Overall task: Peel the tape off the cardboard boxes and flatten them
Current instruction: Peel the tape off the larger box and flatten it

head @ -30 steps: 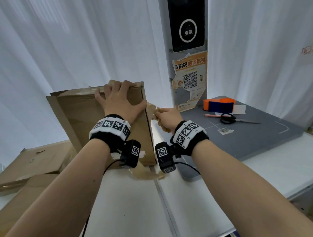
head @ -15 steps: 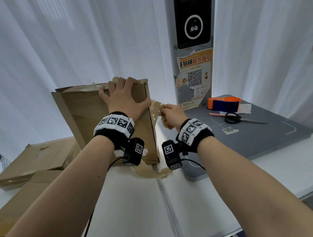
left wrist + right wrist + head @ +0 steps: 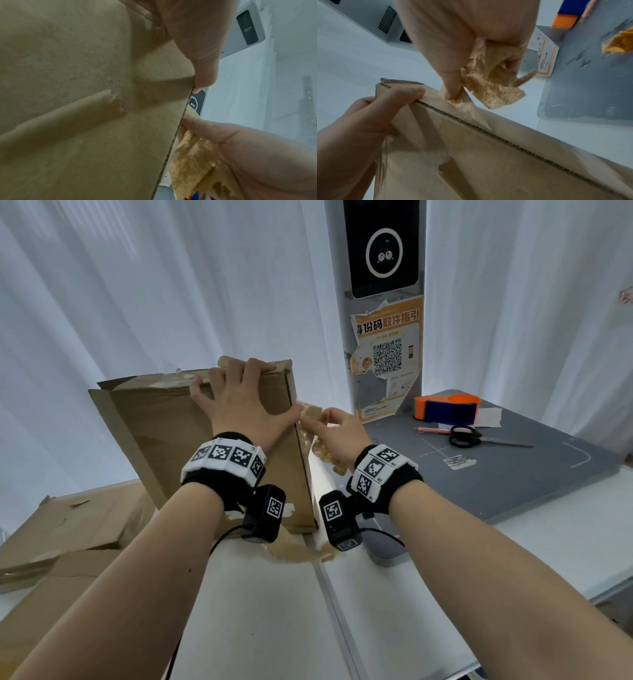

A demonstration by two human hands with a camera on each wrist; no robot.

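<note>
The cardboard box (image 3: 212,446) stood on edge on the white table (image 3: 274,611), leaning slightly, and the peeling step was under way — not yet the flattening. The left hand (image 3: 239,409) gripped the box's upper right corner, fingers hooked over the top edge and thumb pressed along the right edge, steadying it. The right hand (image 3: 337,436) pinched a crumpled strip of brown tape (image 3: 489,86) between thumb and fingers just beside that edge; the strip's far end looked still stuck to the cardboard near the corrugated rim. More loose tape (image 3: 301,553) lay on the table at the box's foot.

The next move probably called for a steady pull away from the edge — with the left hand bracing, so the box would not tip or the tape tear short. Flattened boxes (image 3: 68,529) lay to the left.
</note>
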